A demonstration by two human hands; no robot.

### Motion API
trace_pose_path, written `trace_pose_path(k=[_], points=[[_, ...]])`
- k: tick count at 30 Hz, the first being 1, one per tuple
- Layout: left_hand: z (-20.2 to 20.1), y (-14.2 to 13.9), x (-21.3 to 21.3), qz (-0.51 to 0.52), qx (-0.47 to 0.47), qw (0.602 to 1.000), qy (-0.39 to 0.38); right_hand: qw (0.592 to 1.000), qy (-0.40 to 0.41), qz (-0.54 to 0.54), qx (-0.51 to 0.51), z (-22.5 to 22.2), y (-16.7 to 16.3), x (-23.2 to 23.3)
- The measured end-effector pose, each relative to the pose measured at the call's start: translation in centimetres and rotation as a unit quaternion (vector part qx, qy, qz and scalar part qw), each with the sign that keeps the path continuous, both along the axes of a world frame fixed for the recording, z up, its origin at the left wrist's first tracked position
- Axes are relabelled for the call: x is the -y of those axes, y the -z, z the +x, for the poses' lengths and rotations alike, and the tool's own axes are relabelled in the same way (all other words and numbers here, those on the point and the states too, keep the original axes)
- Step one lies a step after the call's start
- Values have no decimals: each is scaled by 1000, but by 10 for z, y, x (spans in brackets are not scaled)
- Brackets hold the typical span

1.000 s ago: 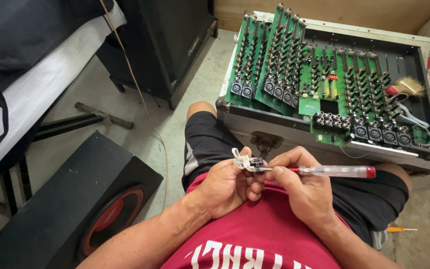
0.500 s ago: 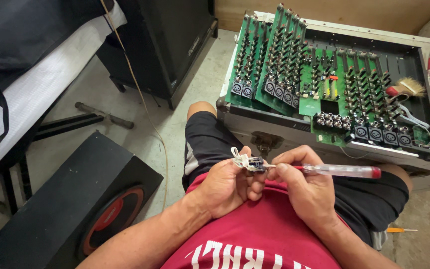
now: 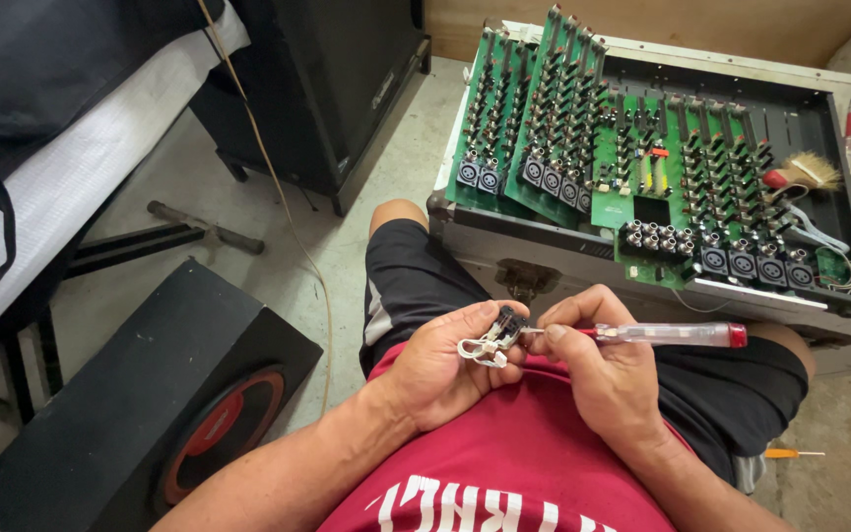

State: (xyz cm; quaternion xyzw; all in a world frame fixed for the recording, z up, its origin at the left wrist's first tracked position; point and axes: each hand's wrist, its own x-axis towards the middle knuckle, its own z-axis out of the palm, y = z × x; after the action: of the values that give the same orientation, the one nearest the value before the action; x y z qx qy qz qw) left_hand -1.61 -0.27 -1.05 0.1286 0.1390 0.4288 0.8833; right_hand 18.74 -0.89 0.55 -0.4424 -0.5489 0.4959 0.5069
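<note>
Ahead of my knees on the concrete floor (image 3: 386,167): opened mixer chassis (image 3: 839,325), lid off, green circuit boards (image 3: 642,167) standing in rows inside, round sockets along their near edges. Small brush (image 3: 808,169) lies at the chassis's right end. Left of me, black speaker cabinet (image 3: 120,424) flat on the floor, red-ringed cone facing up. Second black cabinet (image 3: 337,79) stands further back, thin cord (image 3: 283,212) running down past it. Bed edge (image 3: 41,187) with white sheet and dark cover at far left.

Over my lap, red shirt (image 3: 504,473) and black shorts (image 3: 416,286) below: my left hand (image 3: 440,369) is clenched around a small connector part (image 3: 492,338), black body with white plastic tabs, pinched between thumb and fingertips at the top of the fist. My right hand (image 3: 608,379) grips a screwdriver (image 3: 667,334), clear handle with red end cap, held level and pointing left. Its tip touches the connector's right side. Both hands meet, fingertips touching, just in front of the chassis's near wall. Small orange-handled tool (image 3: 790,453) on the floor by my right thigh.
</note>
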Motion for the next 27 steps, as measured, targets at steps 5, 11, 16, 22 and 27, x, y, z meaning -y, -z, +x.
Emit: trace_pose_path(k=[5,11,16,22,27], points=[[2,2,0,-4,9,1000,-10,1000,21,4,6,-4,-3,0],[5,5,0,5,-4,999,-33,1000,13,9,8,-4,-1,1],[5,8,0,5,-6,999,-37,1000,18,15,14,-5,0,2],[6,8,0,4,-8,999,-41,1000,5,19,0,-4,0,0],[6,5,-1,-8,19,999,-38,997,9,58,-47,-4,0,0]])
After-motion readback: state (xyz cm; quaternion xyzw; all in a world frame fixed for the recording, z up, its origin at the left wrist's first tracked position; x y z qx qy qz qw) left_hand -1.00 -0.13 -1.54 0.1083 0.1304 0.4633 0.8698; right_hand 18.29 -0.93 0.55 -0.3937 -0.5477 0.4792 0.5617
